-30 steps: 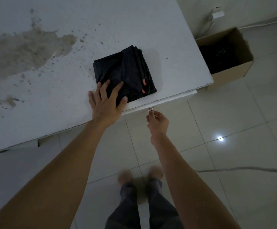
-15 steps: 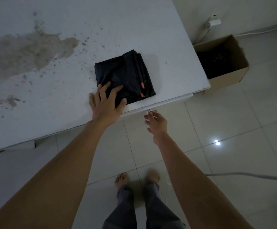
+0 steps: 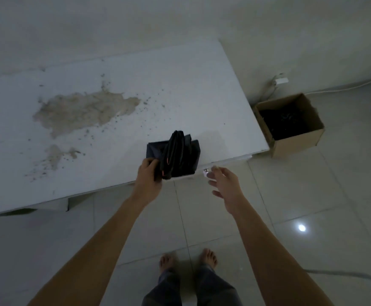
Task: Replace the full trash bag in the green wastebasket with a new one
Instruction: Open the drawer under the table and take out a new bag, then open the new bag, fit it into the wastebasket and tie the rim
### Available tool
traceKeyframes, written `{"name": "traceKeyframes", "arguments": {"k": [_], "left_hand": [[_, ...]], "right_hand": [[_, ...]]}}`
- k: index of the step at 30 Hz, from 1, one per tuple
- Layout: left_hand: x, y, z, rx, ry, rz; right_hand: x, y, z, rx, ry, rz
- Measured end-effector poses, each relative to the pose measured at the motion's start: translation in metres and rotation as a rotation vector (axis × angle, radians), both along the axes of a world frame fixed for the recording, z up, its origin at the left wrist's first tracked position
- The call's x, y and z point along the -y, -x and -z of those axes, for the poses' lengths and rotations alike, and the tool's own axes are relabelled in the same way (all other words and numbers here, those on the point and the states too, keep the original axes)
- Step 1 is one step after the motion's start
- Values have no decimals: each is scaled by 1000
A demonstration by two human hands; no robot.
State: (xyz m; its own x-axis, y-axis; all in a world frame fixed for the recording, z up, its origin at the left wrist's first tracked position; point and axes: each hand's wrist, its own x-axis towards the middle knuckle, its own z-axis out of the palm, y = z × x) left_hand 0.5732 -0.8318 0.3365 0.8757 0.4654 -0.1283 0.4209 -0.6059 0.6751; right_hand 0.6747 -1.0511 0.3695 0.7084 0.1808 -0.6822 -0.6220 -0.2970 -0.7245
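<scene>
Step in hand, as judged: fetching a new bag. Left hand grips the near-left corner of the folded black trash bags, at the desk's near edge toward its right corner. Middle folds stand raised, orange trim showing. Right hand spread, holding nothing. Next move: separate one bag.

Stained table; cardboard box (dark contents) beside it.

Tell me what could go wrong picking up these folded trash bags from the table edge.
The left hand grips only one side of the folded black trash bags, so loose layers may slip off the table edge to the floor. The right hand hangs open beside the metal knob and might bump it.
</scene>
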Motion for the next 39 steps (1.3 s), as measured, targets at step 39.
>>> {"name": "traceKeyframes", "arguments": {"k": [39], "left_hand": [[-314, 545, -160, 418, 378, -889]], "right_hand": [[-555, 468, -123, -40, -359, -1033]]}}
